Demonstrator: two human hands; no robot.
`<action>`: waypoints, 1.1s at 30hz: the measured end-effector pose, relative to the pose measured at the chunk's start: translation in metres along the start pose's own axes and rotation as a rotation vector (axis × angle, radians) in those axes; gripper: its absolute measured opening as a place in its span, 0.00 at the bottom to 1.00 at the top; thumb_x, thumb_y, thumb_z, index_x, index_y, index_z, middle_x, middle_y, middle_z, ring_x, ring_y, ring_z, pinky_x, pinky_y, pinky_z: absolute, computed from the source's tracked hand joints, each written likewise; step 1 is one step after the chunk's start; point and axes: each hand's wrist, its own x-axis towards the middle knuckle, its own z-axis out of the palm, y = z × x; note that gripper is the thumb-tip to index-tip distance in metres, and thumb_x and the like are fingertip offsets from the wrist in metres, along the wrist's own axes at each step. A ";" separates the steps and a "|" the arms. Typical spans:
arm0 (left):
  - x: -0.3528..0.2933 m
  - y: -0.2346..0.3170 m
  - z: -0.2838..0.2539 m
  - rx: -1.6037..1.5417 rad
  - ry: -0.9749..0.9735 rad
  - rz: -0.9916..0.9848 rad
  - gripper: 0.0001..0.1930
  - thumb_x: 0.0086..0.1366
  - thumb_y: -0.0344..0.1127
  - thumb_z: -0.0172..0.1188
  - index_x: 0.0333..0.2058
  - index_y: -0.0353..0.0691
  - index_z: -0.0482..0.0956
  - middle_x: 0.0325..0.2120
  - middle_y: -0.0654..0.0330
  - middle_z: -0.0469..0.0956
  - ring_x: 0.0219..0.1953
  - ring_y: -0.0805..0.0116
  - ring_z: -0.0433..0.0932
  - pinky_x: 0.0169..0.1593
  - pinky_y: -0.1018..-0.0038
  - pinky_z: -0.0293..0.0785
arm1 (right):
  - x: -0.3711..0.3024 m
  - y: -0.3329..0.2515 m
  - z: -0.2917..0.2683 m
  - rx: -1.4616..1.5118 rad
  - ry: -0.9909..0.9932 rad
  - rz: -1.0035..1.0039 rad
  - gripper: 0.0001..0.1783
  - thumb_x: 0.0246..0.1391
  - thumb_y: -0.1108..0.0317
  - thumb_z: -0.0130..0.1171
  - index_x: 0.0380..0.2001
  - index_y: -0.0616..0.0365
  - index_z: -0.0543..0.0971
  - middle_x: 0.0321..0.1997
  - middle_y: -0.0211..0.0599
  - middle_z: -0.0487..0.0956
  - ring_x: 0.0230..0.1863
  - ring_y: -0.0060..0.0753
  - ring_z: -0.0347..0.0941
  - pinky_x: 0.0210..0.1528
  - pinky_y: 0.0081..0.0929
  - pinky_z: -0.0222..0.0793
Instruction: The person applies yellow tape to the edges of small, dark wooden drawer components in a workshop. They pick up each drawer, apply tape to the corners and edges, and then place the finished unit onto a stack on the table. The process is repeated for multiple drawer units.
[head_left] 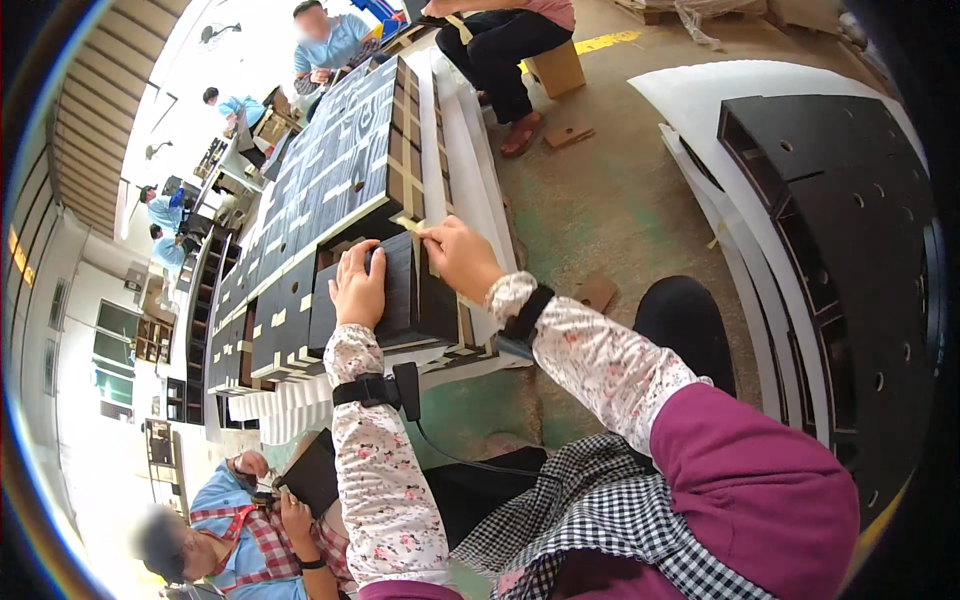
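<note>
A black wood-grain box-like piece (400, 285), probably a drawer, sticks out from the near end of a long dark furniture piece (345, 160) covered with strips of pale tape. My left hand (357, 288) lies on top of this box with its fingers stretched out, holding nothing. A small dark round spot shows beside its fingertips; I cannot make out what it is. Just to the right, my right hand (460, 258) pinches a short strip of yellowish masking tape (408, 224) at the box's upper far corner. The fingertips partly hide the tape's end.
White foam sheeting (450, 150) lies under and along the furniture piece. At right, dark panels with holes (830, 190) rest on more white sheets. Co-workers sit at the far end and at lower left, one holding a dark board (312, 472). A brown scrap (598, 293) lies on the floor.
</note>
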 end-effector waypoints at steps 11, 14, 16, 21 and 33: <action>0.001 0.007 -0.001 0.060 0.070 -0.021 0.18 0.66 0.54 0.44 0.50 0.58 0.71 0.55 0.65 0.67 0.63 0.61 0.59 0.63 0.43 0.45 | -0.018 -0.011 -0.018 0.224 0.066 0.000 0.10 0.55 0.66 0.54 0.33 0.61 0.80 0.33 0.44 0.75 0.34 0.49 0.74 0.36 0.38 0.71; 0.002 0.000 0.005 0.064 0.082 -0.027 0.18 0.66 0.54 0.44 0.50 0.59 0.71 0.55 0.65 0.67 0.63 0.61 0.59 0.63 0.43 0.45 | 0.007 -0.002 -0.029 0.175 0.126 0.143 0.11 0.56 0.65 0.52 0.34 0.59 0.80 0.34 0.48 0.76 0.34 0.49 0.73 0.34 0.38 0.70; 0.003 0.005 0.002 0.069 0.089 -0.029 0.18 0.66 0.54 0.44 0.50 0.59 0.71 0.55 0.65 0.67 0.63 0.61 0.59 0.63 0.43 0.45 | 0.021 -0.008 -0.026 -0.009 0.157 0.088 0.12 0.56 0.63 0.51 0.34 0.59 0.80 0.32 0.50 0.75 0.33 0.50 0.72 0.33 0.40 0.69; -0.001 0.012 0.002 0.089 0.086 -0.050 0.18 0.66 0.54 0.44 0.50 0.58 0.71 0.56 0.63 0.67 0.63 0.61 0.60 0.62 0.44 0.47 | -0.007 -0.022 0.008 -0.066 0.064 0.073 0.11 0.56 0.65 0.52 0.35 0.57 0.81 0.32 0.44 0.75 0.33 0.50 0.74 0.35 0.42 0.69; 0.003 0.007 0.005 0.075 0.086 -0.033 0.19 0.66 0.54 0.44 0.50 0.57 0.71 0.57 0.61 0.66 0.63 0.60 0.59 0.62 0.46 0.49 | 0.021 0.004 -0.011 0.066 0.156 0.105 0.12 0.55 0.64 0.52 0.35 0.56 0.81 0.33 0.45 0.76 0.33 0.49 0.74 0.36 0.39 0.70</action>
